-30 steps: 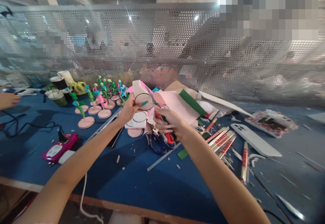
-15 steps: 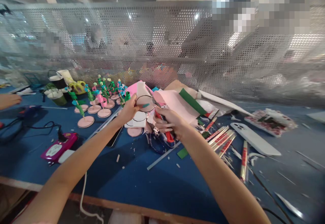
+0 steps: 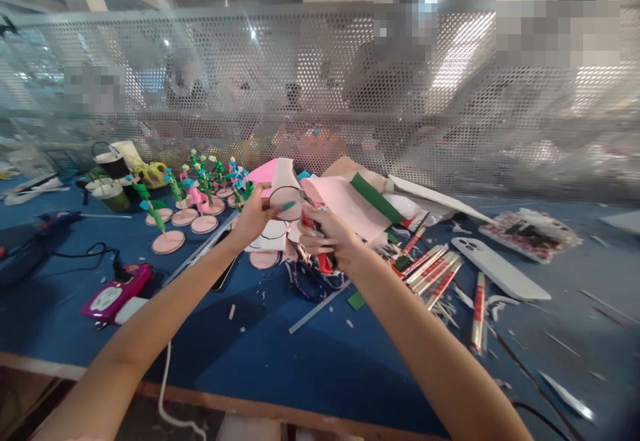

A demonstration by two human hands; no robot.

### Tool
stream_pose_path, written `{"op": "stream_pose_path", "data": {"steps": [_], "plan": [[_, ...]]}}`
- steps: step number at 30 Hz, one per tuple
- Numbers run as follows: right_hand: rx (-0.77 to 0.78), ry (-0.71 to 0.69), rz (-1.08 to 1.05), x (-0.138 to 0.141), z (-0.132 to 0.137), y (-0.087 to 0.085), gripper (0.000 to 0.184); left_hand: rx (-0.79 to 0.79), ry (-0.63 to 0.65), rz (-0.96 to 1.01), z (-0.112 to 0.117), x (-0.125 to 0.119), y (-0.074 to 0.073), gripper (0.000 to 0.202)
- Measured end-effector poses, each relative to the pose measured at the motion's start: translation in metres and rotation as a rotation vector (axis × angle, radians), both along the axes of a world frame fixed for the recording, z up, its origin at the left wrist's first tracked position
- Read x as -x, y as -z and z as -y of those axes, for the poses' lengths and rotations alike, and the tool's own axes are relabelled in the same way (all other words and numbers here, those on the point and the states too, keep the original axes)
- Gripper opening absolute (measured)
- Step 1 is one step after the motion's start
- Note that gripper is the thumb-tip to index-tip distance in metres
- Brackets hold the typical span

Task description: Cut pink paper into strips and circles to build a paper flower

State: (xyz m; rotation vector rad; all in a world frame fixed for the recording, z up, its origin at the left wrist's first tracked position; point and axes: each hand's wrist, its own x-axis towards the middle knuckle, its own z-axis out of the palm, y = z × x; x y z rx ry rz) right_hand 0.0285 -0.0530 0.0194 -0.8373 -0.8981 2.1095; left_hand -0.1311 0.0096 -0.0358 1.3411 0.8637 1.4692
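Note:
My left hand (image 3: 255, 219) pinches a pale sheet of paper (image 3: 284, 174) with a black circle drawn on it, thumb over the circle's lower edge. My right hand (image 3: 330, 235) is closed round red-and-black scissors (image 3: 326, 264), whose tip end meets the right side of the drawn circle; the blades are mostly hidden. Beneath the left hand lies a white piece (image 3: 274, 234) with another circle outline, above a pink disc (image 3: 264, 259). Blue looped handles (image 3: 307, 284) lie under the right hand.
Small green, blue and pink flower models (image 3: 167, 241) on pink discs stand left. Pink paper (image 3: 345, 204) and a green strip (image 3: 377, 197) lie behind my right hand. Red-and-gold sticks (image 3: 435, 274) and a white phone (image 3: 500, 267) are at right. A magenta power socket (image 3: 117, 291) sits left.
Both hands stay at the paper, with the right hand shifted slightly left and the sheet tilted a little. A co-worker's hand at the far left has left the view.

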Motion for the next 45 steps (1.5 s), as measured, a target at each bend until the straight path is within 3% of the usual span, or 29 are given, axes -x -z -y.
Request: {"op": "stream_pose_path", "data": {"steps": [6,12,19,30,39,45], "plan": [[-0.005,-0.066,-0.105,0.002,-0.003,0.003,0.064,0.09,-0.019,0.098,0.013,-0.017,-0.003,0.049],[0.057,-0.021,-0.071,0.01,0.002,0.007,0.056,0.072,-0.133,0.094,0.009,-0.009,-0.005,0.035],[0.045,0.008,-0.024,0.009,0.005,0.006,0.058,0.047,-0.102,-0.018,0.003,0.001,-0.008,0.03],[0.01,-0.015,-0.003,0.006,0.007,0.003,0.065,0.076,0.011,-0.03,0.0,0.001,-0.004,0.043],[-0.042,-0.284,-0.042,-0.006,-0.011,0.015,0.065,0.054,0.06,-0.047,0.002,-0.001,-0.002,0.044],[-0.045,-0.357,-0.079,-0.011,-0.015,0.013,0.062,0.005,0.04,-0.057,-0.002,0.0,0.005,0.04]]}}
